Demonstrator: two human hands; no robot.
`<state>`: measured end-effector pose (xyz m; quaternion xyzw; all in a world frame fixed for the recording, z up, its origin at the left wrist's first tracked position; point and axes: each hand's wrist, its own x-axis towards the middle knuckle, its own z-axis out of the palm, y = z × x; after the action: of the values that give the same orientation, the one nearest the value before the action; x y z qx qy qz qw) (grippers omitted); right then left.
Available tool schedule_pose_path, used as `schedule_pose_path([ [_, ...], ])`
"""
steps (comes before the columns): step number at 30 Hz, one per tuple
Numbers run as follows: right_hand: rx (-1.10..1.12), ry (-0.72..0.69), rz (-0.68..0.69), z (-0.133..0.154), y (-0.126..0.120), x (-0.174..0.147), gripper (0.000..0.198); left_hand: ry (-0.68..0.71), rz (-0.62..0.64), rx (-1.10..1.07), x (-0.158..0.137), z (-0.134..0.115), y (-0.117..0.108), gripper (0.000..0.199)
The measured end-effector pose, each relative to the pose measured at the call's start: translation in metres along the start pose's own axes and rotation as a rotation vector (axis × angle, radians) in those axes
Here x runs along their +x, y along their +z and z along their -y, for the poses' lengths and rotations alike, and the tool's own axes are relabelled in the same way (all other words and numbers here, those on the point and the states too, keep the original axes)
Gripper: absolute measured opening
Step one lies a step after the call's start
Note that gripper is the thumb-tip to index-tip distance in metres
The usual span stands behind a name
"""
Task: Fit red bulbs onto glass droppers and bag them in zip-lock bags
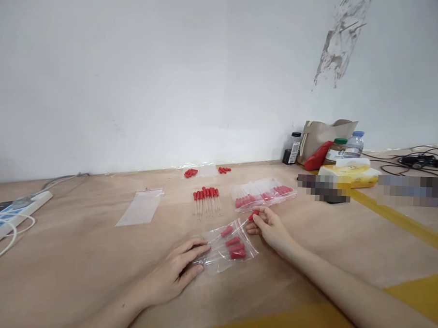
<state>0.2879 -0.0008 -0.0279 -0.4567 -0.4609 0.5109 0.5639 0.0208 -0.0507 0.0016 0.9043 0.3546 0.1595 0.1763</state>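
My right hand (269, 229) pinches a dropper by its red bulb (253, 215). Its thin clear tube points into the mouth of a clear zip bag (218, 265). Several red-bulbed droppers (236, 246) lie inside that bag. My left hand (183, 266) grips the closed end of the bag between thumb and fingers, against the table. Beyond the bag, a row of loose droppers (206, 195) lies side by side, bulbs away from me. To the right of the row are filled zip bags (264, 195), also with red-bulbed droppers. A flat zip bag (141, 208) lies on the left.
Small red bulbs (191, 173) lie on clear plastic by the wall, with more red bulbs (224, 170) beside them. At the right stand a dark bottle (292, 149), a grey bag (318, 137), a jar (336, 150) and a tissue pack (349, 173). A power strip (17, 218) lies left.
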Motion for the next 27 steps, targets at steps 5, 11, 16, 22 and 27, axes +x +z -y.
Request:
schedule_pose_path([
  [5,-0.158,-0.048,0.184,0.004,-0.008,-0.001,0.03,0.0,-0.01,0.002,0.0,0.0,0.001,0.038],
  [11,-0.338,-0.088,0.334,0.008,-0.003,-0.006,0.028,0.014,-0.015,0.008,0.0,-0.003,0.0,0.038],
  [16,-0.425,-0.13,0.292,0.002,-0.001,-0.006,0.019,0.025,-0.018,0.003,0.001,-0.004,-0.001,0.038],
  [22,-0.644,-0.404,0.201,0.001,0.0,-0.008,0.014,0.017,-0.009,0.009,0.001,-0.004,-0.001,0.039],
  [27,-0.761,-0.465,0.22,0.002,0.003,-0.007,0.012,0.002,-0.004,0.0,0.0,-0.005,-0.001,0.038],
])
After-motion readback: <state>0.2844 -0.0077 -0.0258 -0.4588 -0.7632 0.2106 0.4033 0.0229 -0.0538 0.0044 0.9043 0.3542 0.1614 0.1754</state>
